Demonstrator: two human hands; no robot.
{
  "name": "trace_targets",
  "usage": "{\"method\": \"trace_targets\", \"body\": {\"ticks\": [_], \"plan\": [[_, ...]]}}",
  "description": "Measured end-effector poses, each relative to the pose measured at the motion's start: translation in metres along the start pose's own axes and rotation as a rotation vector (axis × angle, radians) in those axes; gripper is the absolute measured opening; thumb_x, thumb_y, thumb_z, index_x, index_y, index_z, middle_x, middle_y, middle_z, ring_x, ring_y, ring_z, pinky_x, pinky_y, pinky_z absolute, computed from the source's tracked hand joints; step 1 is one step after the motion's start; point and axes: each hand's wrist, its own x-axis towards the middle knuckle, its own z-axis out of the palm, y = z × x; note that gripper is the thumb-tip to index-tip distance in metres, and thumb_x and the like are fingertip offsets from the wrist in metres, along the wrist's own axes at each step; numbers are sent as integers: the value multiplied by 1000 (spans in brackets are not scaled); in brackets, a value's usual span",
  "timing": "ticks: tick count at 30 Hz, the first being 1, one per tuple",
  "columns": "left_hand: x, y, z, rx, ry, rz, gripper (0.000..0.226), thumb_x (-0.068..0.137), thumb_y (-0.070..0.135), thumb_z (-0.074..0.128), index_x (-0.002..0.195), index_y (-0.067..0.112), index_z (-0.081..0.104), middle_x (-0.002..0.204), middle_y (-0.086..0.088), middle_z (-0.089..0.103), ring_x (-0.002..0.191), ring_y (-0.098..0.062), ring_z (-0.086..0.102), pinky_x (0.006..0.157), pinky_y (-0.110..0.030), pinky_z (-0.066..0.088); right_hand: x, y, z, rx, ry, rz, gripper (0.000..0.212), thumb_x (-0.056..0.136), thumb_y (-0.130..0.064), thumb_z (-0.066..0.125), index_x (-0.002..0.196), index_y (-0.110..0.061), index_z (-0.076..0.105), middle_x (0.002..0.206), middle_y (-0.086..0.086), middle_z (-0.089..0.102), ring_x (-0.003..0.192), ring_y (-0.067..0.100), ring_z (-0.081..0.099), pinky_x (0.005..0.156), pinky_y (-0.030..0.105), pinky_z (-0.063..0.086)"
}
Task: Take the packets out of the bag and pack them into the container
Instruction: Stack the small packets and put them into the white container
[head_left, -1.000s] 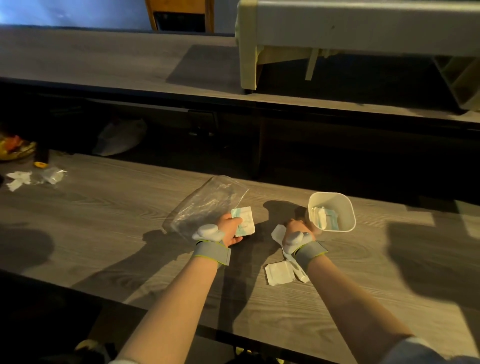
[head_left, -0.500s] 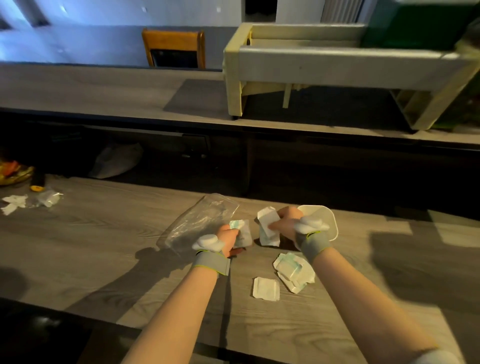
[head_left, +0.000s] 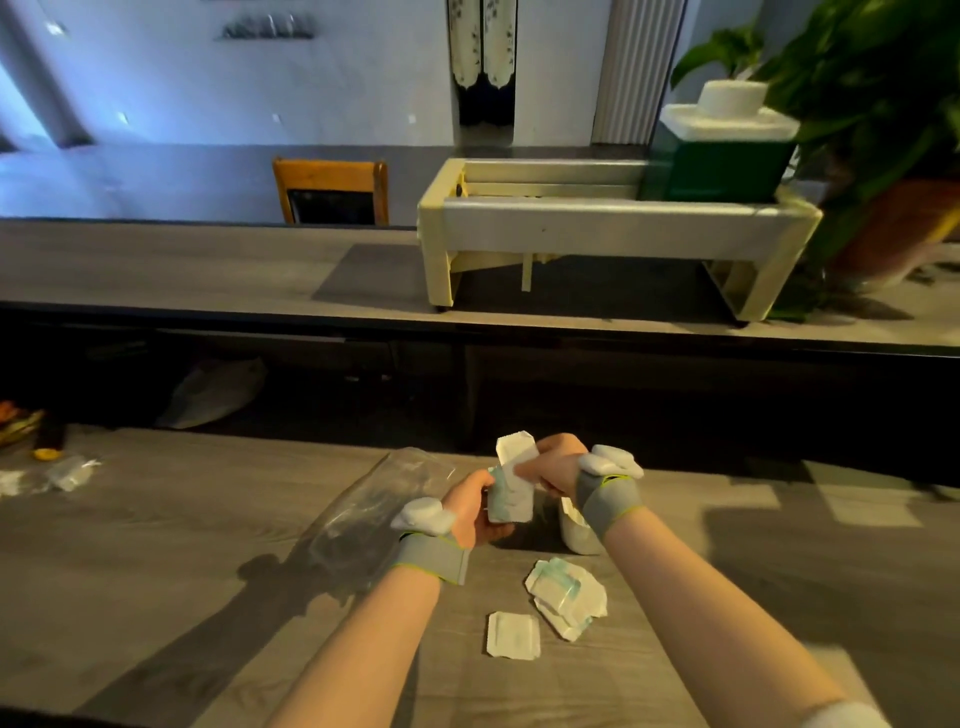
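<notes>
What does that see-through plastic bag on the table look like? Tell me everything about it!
The clear plastic bag lies flat and crinkly on the grey wooden table, stretched at a slant from near the left hand toward the table's far edge. It is thin and shiny, so the wood shows through. It looks floppy and mostly empty, though dim light hides what is inside. Its near end sits by the left wrist; whether they touch is unclear.

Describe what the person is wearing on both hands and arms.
Both forearms are bare. Each wrist carries a grey wrap-around band edged with a thin yellow-green line, and a lumpy white pad sits on top of each band at the back of the left hand and the right hand. The fingers are uncovered. At the bottom right corner a bit of white sleeve shows on the right arm.
</notes>
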Motion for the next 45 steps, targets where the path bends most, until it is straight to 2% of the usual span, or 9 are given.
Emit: {"method": "trace_targets", "body": {"ticks": [6, 11, 18, 21, 24, 30, 34, 38, 45], "plan": [[-5, 7, 10, 70, 66, 49, 26, 95, 3, 36, 73, 14, 43, 76, -9, 49, 64, -20, 49, 40, -26, 48, -4, -7, -13, 171, 129, -166, 17, 87, -5, 55, 97, -8, 69, 68, 5, 55, 51, 11, 50, 52, 19, 43], [0, 13, 8, 67, 68, 61, 19, 95, 7, 38, 80, 10, 48, 81, -11, 50, 66, -19, 50, 47, -27, 48, -14, 9, -22, -77, 213, -626, 24, 87, 0, 61, 104, -9, 75, 102, 1, 47, 92, 10, 50, 73, 8, 37], [-7, 16, 12, -4, -62, 62, 25, 97, 24, 33, 91, 14, 55, 80, -5, 58, 69, -15, 55, 53, -24, 42, -9, 25, -11, -381, 172, -703, 27, 89, -2, 59, 103, -17, 76, 127, 14, 53, 115, 31, 50, 98, 37, 44], [-7, 13, 12, 27, -38, 64, 16, 97, 19, 38, 104, 13, 50, 80, -5, 57, 68, -14, 54, 40, -17, 47, -8, 26, -6, -387, 115, -678, 32, 91, -1, 52, 109, -18, 74, 128, 12, 53, 117, 31, 49, 102, 34, 40], [1, 6, 5, 65, -5, 54, 14, 95, 11, 39, 87, 14, 51, 81, -7, 51, 69, -16, 51, 47, -23, 48, -10, 32, 2, -288, 132, -601, 46, 90, 5, 46, 127, -19, 61, 127, 11, 53, 119, 26, 49, 101, 30, 39], [20, -19, -14, 9, 110, 26, 23, 93, 1, 34, 75, 11, 45, 74, -13, 45, 62, -23, 45, 42, -24, 39, -15, 61, 9, -226, 55, -312, 27, 91, -7, 48, 107, -15, 68, 96, 8, 69, 75, 18, 62, 65, 22, 47], [29, -43, -24, -33, 124, -9, 18, 92, 1, 34, 82, 10, 45, 75, -14, 46, 62, -26, 46, 33, -12, 40, -15, 88, 26, -515, -142, -105, 14, 91, -22, 52, 87, -27, 65, 88, -1, 61, 100, 31, 66, 82, 34, 52], [35, -61, -32, -7, 135, -63, 24, 95, 3, 33, 77, 14, 42, 76, -13, 47, 63, -25, 48, 35, -17, 41, -13, 109, 40, -683, -138, 33, 43, 85, -35, 62, 122, -13, 58, 123, 13, 61, 115, 32, 58, 91, 37, 48], [41, -73, -38, -25, 205, -42, 21, 96, 2, 33, 113, 11, 39, 74, -15, 45, 58, -25, 44, 29, -12, 39, -14, 118, 59, -806, -27, 56, 30, 94, -19, 50, 123, -12, 51, 131, 8, 51, 119, 30, 57, 92, 39, 48]]}}
